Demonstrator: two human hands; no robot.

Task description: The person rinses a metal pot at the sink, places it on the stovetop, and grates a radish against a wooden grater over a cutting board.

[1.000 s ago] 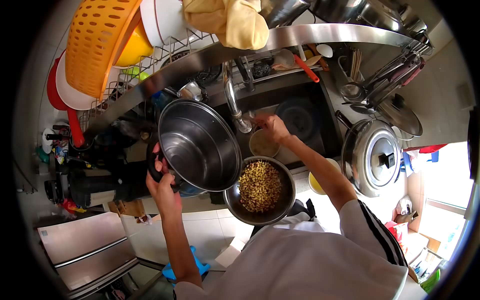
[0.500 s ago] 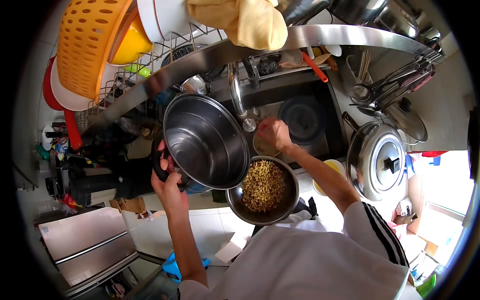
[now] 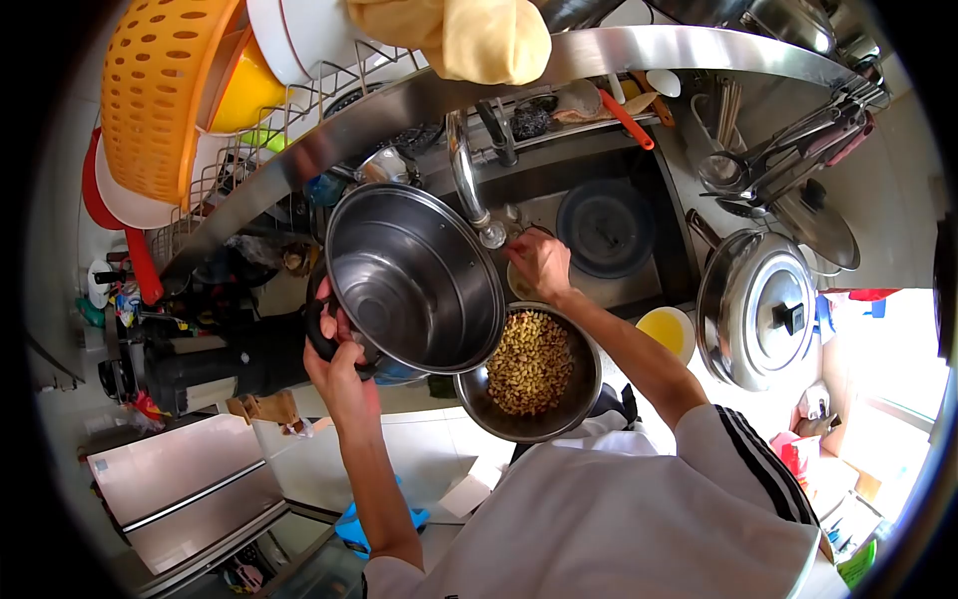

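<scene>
A large steel pot point(image 3: 414, 280) is tilted at the sink's left side, its inside bare and its mouth facing up. My left hand point(image 3: 342, 364) grips the pot's dark side handle. Just right of the faucet point(image 3: 467, 180), my right hand point(image 3: 542, 262) is over a small bowl point(image 3: 520, 285), fingers bent together; what they hold, if anything, is hidden. Below the pot and my right hand, a steel bowl point(image 3: 585, 397) holds many small yellowish-brown pieces point(image 3: 529, 364) like beans or nuts.
The sink point(image 3: 664, 250) holds a dark round basin point(image 3: 606, 228). To its right are a yellow-lined bowl point(image 3: 666, 333) and a lidded pan point(image 3: 756, 311). A steel shelf edge point(image 3: 639, 50) crosses above; an orange basket point(image 3: 160, 100) is upper left. Ladles point(image 3: 723, 172) hang at the right.
My right hand has turned and lowered slightly near the small bowl. The pot, still in my left hand, sits a little further right than at first. The view has shifted slightly.
</scene>
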